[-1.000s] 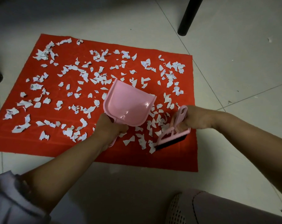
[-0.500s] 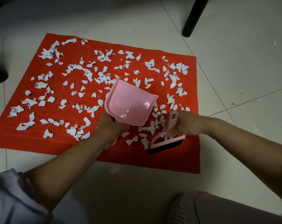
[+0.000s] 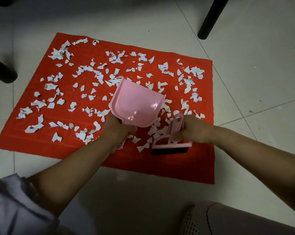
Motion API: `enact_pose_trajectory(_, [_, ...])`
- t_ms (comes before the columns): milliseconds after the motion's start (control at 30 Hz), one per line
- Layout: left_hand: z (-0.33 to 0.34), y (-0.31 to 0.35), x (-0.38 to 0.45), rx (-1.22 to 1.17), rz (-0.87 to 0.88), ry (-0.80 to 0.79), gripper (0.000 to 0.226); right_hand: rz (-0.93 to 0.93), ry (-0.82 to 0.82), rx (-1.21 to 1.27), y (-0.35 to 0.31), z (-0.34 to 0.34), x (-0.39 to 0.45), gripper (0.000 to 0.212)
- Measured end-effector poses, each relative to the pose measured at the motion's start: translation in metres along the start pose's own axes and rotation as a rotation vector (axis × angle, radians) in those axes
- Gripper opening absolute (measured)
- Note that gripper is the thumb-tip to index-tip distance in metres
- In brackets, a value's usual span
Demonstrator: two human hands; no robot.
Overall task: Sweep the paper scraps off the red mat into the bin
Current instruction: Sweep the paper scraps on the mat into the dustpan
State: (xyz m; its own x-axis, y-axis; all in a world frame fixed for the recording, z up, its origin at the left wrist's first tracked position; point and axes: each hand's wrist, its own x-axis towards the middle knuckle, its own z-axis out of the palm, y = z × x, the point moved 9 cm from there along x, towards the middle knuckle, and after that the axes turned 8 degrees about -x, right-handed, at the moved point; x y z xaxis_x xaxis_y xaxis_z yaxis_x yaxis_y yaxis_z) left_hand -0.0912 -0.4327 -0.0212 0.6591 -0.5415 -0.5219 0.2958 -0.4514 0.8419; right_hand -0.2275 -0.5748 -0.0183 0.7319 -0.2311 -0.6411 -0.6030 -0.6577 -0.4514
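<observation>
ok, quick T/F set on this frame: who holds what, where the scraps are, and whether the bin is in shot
1. The left hand grips the pink dustpan. True.
2. The right hand is empty. False: it holds the pink hand brush by its handle.
3. The dustpan already holds a pile of scraps. False: its inside shows bare pink plastic.
4. Paper scraps lie spread over most of the red mat. True.
5. A bin stands beside the mat. False: no bin is in view, only the tiled floor and a black furniture leg.
</observation>
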Motion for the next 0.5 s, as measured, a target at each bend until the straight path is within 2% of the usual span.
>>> enact_pose_trajectory(67, [-0.003,0.000,0.002,0.016,-0.004,0.007,0.037,-0.022,0.005,-0.064,-0.004,0.014,0.003,0.024])
enact_pose_trajectory(167, [-0.004,-0.002,0.003,0.022,-0.005,0.001,0.037,0.000,0.128,-0.214,-0.002,0.010,0.012,0.023])
enact_pose_trajectory(300, [-0.009,-0.005,0.006,0.012,-0.019,0.020,0.035,0.015,0.296,-0.120,-0.003,-0.025,0.012,0.018])
enact_pose_trajectory(400, [-0.014,-0.003,0.009,0.006,-0.027,0.046,0.030,-0.024,0.181,0.050,-0.013,-0.024,0.009,0.013])
enact_pose_trajectory(500, [-0.018,0.000,0.010,-0.055,-0.030,0.075,0.030,-0.070,0.024,0.032,-0.027,0.008,0.010,0.011])
